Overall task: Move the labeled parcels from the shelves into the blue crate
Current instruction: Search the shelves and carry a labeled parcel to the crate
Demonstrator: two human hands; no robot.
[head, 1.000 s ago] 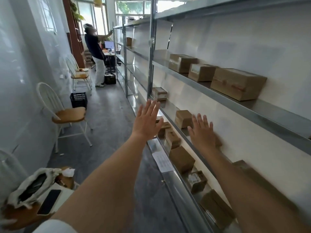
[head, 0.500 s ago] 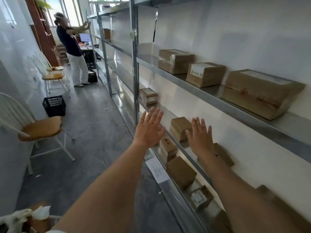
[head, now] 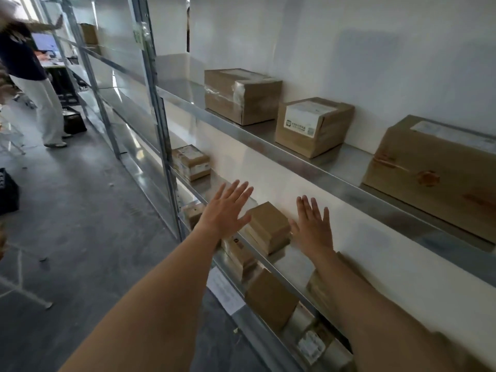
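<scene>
Nearest the camera, both bare forearms extend toward the grey metal shelving unit [head: 308, 167]. The left hand [head: 224, 210] is flat with fingers spread and holds nothing. The right hand [head: 312, 228] is likewise flat, fingers straight, and holds nothing. Whether either palm touches anything cannot be determined.

Between the two hands, on the middle shelf, sits a small plain brown cardboard parcel [head: 268, 229]; the left fingertips overlap its left edge in this view. Lower shelves carry further small brown parcels [head: 271, 302], one showing a white label [head: 311, 345].

Further along the middle shelf lies a small labeled brown parcel [head: 190, 162]. The upper shelf holds a taped brown cardboard box [head: 241, 95], a brown box with a large white label [head: 312, 126] and a long brown carton [head: 434, 170].

Status: the blue crate is not in view, so its contents cannot be confirmed. Many parcels are on the shelves and none is in hand. Judged from this, the transfer is at an early stage, with a pick of the small parcel between the hands the probable step.

At the far end, a person in a dark top and white trousers [head: 35, 84] stands by the shelving.
</scene>
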